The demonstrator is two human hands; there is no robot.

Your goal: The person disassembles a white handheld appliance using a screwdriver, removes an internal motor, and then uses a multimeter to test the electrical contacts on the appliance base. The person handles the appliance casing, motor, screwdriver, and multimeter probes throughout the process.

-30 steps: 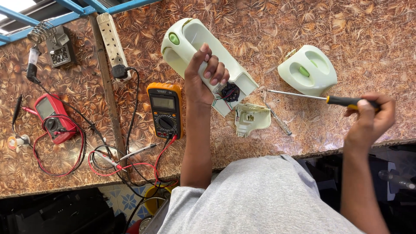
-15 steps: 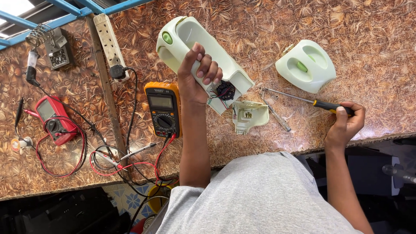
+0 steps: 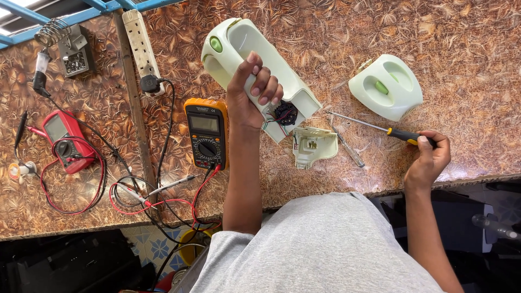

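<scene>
— Gripping the pale green appliance housing (image 3: 255,59), the left hand (image 3: 249,97) has its fingers curled around the handle, with the open end and its exposed wiring (image 3: 283,114) just beside the knuckles.

— And the right hand (image 3: 429,157)?

— Closed around the black-and-yellow handle of one screwdriver (image 3: 380,129), near the table edge, its tip pointing towards the housing.

— Count the loose parts for me.

— Two pale green pieces lie on the patterned table (image 3: 477,54): a rounded cover (image 3: 386,87) well to the right, and a small end plate (image 3: 313,145) just below the housing. One slim metal tool (image 3: 347,152) lies beside that plate.

— Meters?

— Two: an orange multimeter (image 3: 205,133) beside the left wrist, a red one (image 3: 64,141) far left. One white power strip (image 3: 141,49) at the top.
</scene>
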